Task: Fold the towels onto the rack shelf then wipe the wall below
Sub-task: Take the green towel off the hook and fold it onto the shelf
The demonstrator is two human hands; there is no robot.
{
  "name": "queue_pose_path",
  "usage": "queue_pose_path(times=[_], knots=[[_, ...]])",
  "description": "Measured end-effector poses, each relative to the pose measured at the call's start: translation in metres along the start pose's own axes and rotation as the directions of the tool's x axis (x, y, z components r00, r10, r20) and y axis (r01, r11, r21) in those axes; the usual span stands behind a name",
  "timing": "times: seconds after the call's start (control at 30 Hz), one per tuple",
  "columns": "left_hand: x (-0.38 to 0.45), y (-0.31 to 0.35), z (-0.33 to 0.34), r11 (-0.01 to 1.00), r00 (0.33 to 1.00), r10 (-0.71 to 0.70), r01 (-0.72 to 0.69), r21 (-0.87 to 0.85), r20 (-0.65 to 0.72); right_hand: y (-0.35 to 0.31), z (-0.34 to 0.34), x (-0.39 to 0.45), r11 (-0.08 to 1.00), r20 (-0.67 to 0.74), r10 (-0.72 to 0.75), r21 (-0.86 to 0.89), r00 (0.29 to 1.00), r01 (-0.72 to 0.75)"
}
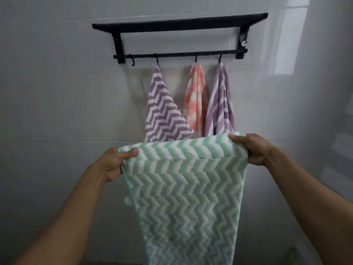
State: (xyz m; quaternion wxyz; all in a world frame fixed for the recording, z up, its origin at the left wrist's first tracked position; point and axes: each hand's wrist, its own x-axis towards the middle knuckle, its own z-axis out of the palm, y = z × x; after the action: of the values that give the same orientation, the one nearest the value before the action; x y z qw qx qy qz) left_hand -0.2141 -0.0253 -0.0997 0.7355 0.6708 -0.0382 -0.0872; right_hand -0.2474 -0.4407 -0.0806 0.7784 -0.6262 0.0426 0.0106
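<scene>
1. While the green chevron towel (183, 188) hangs only from its folded-over top edge, we judge slippage the main risk in the head view; the cloth is soft and long, its lower end runs out of the bottom of the frame, and if either pinch loosens, that side would drop and the fold would open.
2. A skewed fold is the second risk, as we see it; the right corner is held higher and farther than the left, so the edges may not meet squarely unless we level them.
3. Lifting toward the rack shelf (179, 21) could, in our judgement, brush the three towels on the hooks: the purple chevron towel (164, 108), the pink towel (194, 100) and the purple striped towel (221, 104); they hang just behind the green one's top edge, on the far wall (57, 92), and a snag might pull one off.
4. Our left hand (114, 161) pinches the left corner, thumb pressed on top, fingers curled beneath; the forearm reaches in from the near left.
5. Our right hand (254, 148) grips the right corner, thumb over the edge, fingers bunched under the cloth; how those hidden fingers lie we cannot tell.
</scene>
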Motion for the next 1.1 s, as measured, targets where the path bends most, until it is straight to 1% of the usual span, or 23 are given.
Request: queue_pose_path(times=[0.1, 0.13, 0.2, 0.23, 0.27, 0.3, 0.33, 0.37, 0.4, 0.43, 0.47, 0.53, 0.6, 0.67, 0.73, 0.8, 0.83, 0.9, 0.93, 0.97, 1.0, 1.03, 1.1], knots=[[0.011, 0.017, 0.006, 0.995, 0.988, 0.064, -0.074, -0.065, -0.142, -0.011, -0.003, -0.004, 0.997, 0.088, -0.023, 0.082, 0.996, 0.015], [0.014, 0.026, 0.011, 0.99, 0.982, 0.091, -0.107, -0.093, -0.168, -0.011, -0.002, -0.008, 1.0, 0.138, 0.008, 0.026, 0.99, -0.011], [0.016, 0.042, 0.022, 0.98, 0.969, 0.129, -0.157, -0.121, -0.212, 0.001, 0.001, -0.012, 0.984, 0.194, 0.094, -0.168, 0.977, -0.061], [0.018, 0.047, 0.023, 0.975, 0.962, 0.148, -0.181, -0.13, -0.231, 0.009, 0.002, -0.013, 0.975, 0.194, 0.112, -0.211, 0.975, -0.07], [0.021, 0.05, 0.021, 0.967, 0.957, 0.165, -0.205, -0.153, -0.237, 0.013, 0.003, -0.012, 0.979, 0.173, 0.094, -0.195, 0.98, -0.059], [0.024, 0.051, 0.016, 0.956, 0.963, 0.177, -0.218, -0.194, -0.205, 0.013, 0.006, -0.011, 0.989, 0.144, 0.052, -0.146, 0.988, -0.03], [0.024, 0.051, 0.012, 0.953, 0.978, 0.176, -0.197, -0.23, -0.109, 0.011, 0.009, -0.009, 0.996, 0.108, -0.003, -0.083, 0.994, 0.012], [0.021, 0.045, 0.007, 0.963, 0.988, 0.149, -0.138, -0.231, 0.033, 0.007, 0.011, -0.008, 0.998, 0.073, -0.051, -0.022, 0.996, 0.053], [0.018, 0.032, 0.003, 0.979, 0.981, 0.086, -0.05, -0.197, 0.174, 0.003, 0.013, -0.007, 0.996, 0.053, -0.084, 0.023, 0.995, 0.083], [0.014, 0.015, 0.002, 0.99, 0.968, 0.005, 0.03, -0.134, 0.252, -0.002, 0.013, -0.006, 0.994, 0.04, -0.099, 0.044, 0.994, 0.098], [0.012, -0.001, 0.001, 0.993, 0.965, -0.056, 0.079, -0.083, 0.255, -0.006, 0.013, -0.004, 0.993, 0.026, -0.105, 0.05, 0.994, 0.103], [0.012, -0.02, 0.003, 0.996, 0.995, -0.067, 0.072, -0.055, 0.075, -0.015, 0.007, -0.002, 0.992, -0.007, -0.112, 0.049, 0.994, 0.112], [0.016, -0.015, 0.009, 0.994, 0.997, -0.006, -0.003, -0.106, -0.082, -0.018, -0.003, -0.004, 0.991, 0.004, -0.105, 0.085, 0.994, 0.105], [0.018, 0.005, 0.019, 0.985, 0.989, 0.063, -0.083, -0.152, -0.131, -0.012, -0.009, -0.01, 0.999, 0.084, -0.029, 0.043, 0.996, 0.025], [0.019, 0.024, 0.029, 0.974, 0.978, 0.127, -0.154, -0.164, -0.166, 0.006, -0.006, -0.016, 0.994, 0.144, 0.056, -0.099, 0.988, -0.042], [0.018, 0.037, 0.032, 0.958, 0.966, 0.179, -0.214, -0.192, -0.186, 0.015, -0.001, -0.018, 0.995, 0.134, 0.028, -0.102, 0.991, -0.015], [0.018, 0.039, 0.029, 0.949, 0.972, 0.188, -0.217, -0.229, -0.143, 0.014, 0.002, -0.016, 0.999, 0.113, -0.015, -0.05, 0.993, 0.02], [0.012, 0.031, 0.022, 0.965, 0.988, 0.112, -0.083, -0.247, 0.103, 0.004, 0.004, -0.013, 0.994, 0.074, -0.098, 0.06, 0.992, 0.094], [0.008, 0.019, 0.019, 0.982, 0.975, 0.036, 0.007, -0.189, 0.22, -0.002, 0.005, -0.011, 0.991, 0.069, -0.113, 0.082, 0.991, 0.108], [0.005, 0.004, 0.017, 0.99, 0.955, -0.032, 0.07, -0.119, 0.293, -0.008, 0.004, -0.009, 0.991, 0.06, -0.113, 0.084, 0.992, 0.107], [0.006, -0.007, 0.016, 0.992, 0.95, -0.068, 0.096, -0.078, 0.305, -0.014, 0.002, -0.008, 0.991, 0.048, -0.11, 0.076, 0.993, 0.106], [0.007, -0.014, 0.015, 0.993, 0.961, -0.073, 0.095, -0.071, 0.265, -0.018, 0.0, -0.006, 0.992, 0.029, -0.109, 0.073, 0.994, 0.107], [0.01, -0.013, 0.018, 0.993, 0.992, -0.039, 0.052, -0.105, 0.122, -0.022, -0.008, -0.007, 0.991, 0.019, -0.106, 0.087, 0.994, 0.104]])
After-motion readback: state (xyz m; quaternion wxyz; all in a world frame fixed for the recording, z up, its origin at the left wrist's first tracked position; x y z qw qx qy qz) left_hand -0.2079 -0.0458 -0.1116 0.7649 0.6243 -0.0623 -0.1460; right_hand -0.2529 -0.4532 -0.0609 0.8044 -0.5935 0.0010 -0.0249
